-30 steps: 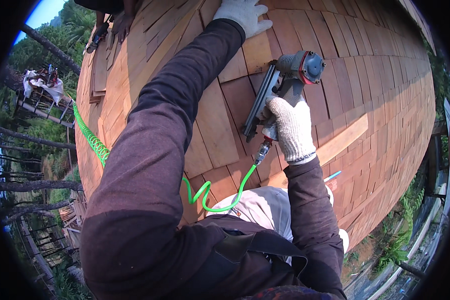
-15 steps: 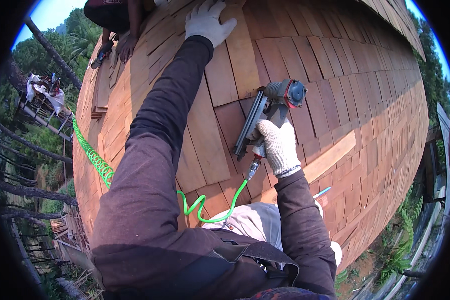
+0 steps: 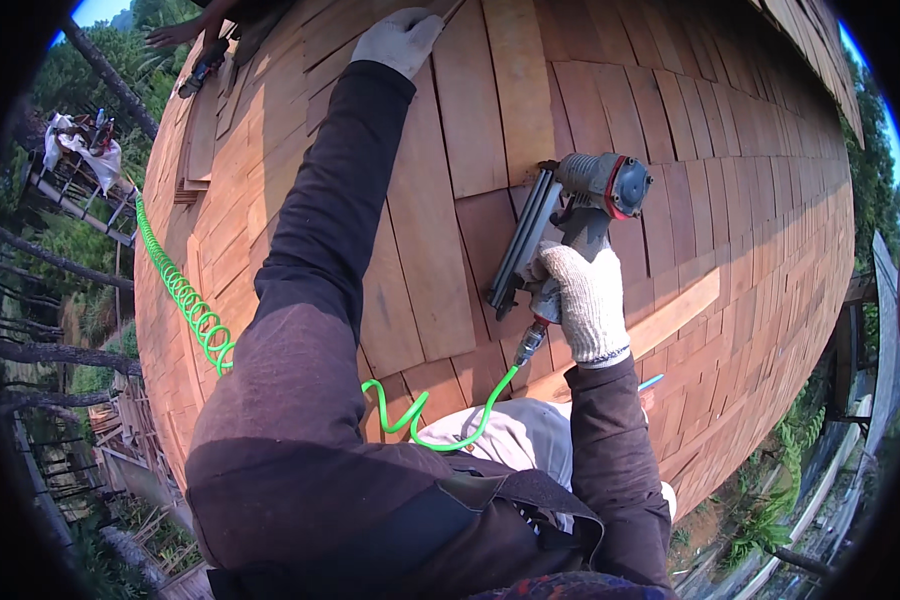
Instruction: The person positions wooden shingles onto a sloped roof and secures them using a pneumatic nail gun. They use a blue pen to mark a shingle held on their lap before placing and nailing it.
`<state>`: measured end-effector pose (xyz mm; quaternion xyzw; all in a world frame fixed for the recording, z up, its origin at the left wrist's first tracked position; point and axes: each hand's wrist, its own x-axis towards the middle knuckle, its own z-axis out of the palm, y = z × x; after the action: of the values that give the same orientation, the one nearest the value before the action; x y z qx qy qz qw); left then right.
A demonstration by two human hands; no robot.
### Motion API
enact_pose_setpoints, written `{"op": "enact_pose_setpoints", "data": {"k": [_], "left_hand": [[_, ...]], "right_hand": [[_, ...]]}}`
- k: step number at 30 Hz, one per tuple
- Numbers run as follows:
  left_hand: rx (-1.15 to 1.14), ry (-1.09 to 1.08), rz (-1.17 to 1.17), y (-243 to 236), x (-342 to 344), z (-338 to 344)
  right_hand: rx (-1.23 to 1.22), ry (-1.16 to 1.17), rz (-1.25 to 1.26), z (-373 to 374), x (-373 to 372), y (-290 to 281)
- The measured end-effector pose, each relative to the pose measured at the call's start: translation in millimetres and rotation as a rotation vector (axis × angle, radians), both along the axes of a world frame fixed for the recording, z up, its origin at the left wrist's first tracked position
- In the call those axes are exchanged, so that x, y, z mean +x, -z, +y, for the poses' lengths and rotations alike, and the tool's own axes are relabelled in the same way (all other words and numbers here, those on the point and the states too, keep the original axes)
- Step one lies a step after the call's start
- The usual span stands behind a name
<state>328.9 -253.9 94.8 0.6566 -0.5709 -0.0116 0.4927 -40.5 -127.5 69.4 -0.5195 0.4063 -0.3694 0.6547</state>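
My gloved left hand (image 3: 398, 42) reaches to the top of the roof, fingers curled at a thin wooden edge; what it grips is unclear. My gloved right hand (image 3: 578, 295) holds a pneumatic nail gun (image 3: 600, 185) over wooden shingles (image 3: 425, 275), its long magazine slanting down to the left. A green coiled air hose (image 3: 485, 420) runs from the gun's fitting behind my left arm and off to the left. A long pale wooden strip (image 3: 680, 305) lies below my right hand, near a thin blue object (image 3: 650, 382).
At upper left are another person's hand (image 3: 165, 35), a dark tool (image 3: 205, 70) and stacked shingles (image 3: 195, 170). Beyond the curved roof's left edge are trees and a metal frame (image 3: 75, 205) with white sacks (image 3: 100, 150). An overhanging shingled edge (image 3: 815, 50) is at upper right.
My left hand moved up and left, and its fingers went from spread to curled. The other person's hand lifted off the shingles and moved left. The nail gun shifted slightly.
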Motion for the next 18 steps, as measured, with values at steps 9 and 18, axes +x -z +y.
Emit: {"op": "enact_pose_setpoints", "data": {"k": [9, 18], "left_hand": [[-0.177, 0.06, 0.412, -5.7, -1.5, 14.6], [-0.057, -0.204, 0.241, 9.3, 9.7, 5.6]], "right_hand": [[-0.099, -0.097, 0.25, 1.6, 21.2, -15.9], [-0.033, -0.078, 0.221, 5.5, 23.2, -18.8]]}}
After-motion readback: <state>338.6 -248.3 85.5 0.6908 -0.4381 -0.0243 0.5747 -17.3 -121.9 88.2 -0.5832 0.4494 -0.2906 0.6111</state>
